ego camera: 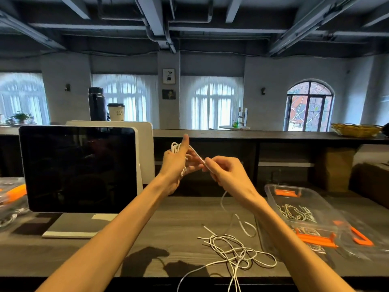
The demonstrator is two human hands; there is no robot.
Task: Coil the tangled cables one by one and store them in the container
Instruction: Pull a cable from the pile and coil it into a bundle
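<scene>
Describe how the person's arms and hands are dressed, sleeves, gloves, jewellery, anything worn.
Both forearms are bare up to the frame's bottom edge: no sleeves show. The left hand and right hand wear no gloves, and no rings, watch or bracelets are visible. The left thumbnail looks painted a pale green.

Arched windows [212, 102], perhaps curtained.

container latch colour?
Orange latches on the clear container, shown in the head view.

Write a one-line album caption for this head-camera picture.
Left hand holds a white cable coil while the right hand feeds the strand, above tangled cables beside a clear container.
</scene>
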